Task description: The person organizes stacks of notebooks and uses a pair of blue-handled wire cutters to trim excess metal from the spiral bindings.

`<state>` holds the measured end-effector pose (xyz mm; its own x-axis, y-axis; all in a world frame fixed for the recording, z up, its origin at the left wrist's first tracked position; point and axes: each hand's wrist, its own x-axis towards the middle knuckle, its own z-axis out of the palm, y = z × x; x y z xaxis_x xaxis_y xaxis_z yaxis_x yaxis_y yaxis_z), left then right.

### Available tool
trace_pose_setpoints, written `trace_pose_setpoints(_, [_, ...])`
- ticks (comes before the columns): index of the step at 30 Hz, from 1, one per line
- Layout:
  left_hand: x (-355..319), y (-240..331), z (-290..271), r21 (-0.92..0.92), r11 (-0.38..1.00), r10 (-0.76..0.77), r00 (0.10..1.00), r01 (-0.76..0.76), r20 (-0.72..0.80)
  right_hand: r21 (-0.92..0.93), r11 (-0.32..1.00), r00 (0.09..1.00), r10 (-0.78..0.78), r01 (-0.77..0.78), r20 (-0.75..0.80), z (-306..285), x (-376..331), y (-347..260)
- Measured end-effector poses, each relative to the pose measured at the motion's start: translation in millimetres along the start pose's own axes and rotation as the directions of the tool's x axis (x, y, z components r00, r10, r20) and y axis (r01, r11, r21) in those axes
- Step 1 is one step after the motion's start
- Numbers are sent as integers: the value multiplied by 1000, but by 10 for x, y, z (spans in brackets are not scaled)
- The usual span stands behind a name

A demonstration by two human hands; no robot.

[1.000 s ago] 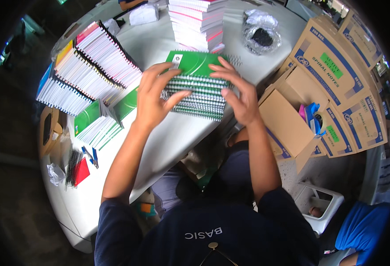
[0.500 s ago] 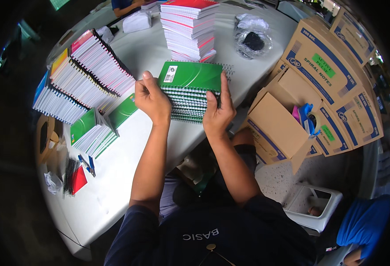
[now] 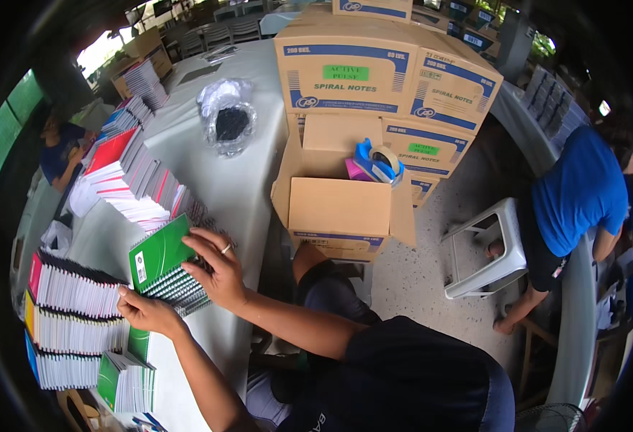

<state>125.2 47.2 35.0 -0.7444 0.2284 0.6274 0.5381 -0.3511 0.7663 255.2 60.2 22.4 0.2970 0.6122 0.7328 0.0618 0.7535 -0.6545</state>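
1. Lower left: notebook rows point(image 3: 79, 324), packed close, likely propping each other.
2. Left hand point(image 3: 151, 311): half-curled at stack's corner; grip unclear.
3. Left of centre: green spiral notebooks point(image 3: 161, 253), stacked, coils aligned.
4. Right hand point(image 3: 220, 272): fingers spread over right end, seemingly steadying it.
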Motion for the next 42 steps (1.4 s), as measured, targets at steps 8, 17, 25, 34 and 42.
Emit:
trace_pose_setpoints(8, [655, -454, -637, 420, 902, 21, 982, -100, 189, -277, 944, 981, -153, 180, 115, -378, 74, -90])
trace_pose_setpoints(17, [976, -1107, -1306, 735, 494, -514, 526, -464, 677, 85, 983, 925, -182, 162, 335, -517, -497, -233])
trace_pose_setpoints(25, [8, -438, -1285, 725, 417, -483, 541, -548, 688, -351, 499, -102, 460, -792, 882, -503, -1164, -365])
trace_pose_setpoints(34, [-413, 737, -1928, 827, 445, -700, 443, -344, 561, -309, 752, -95, 315, -582, 944, -417, -1284, -591])
trace_pose_setpoints(42, [12, 383, -2340, 343, 931, -302, 786, 123, 540, 118, 982, 313, -67, -146, 947, 329, -541, -685])
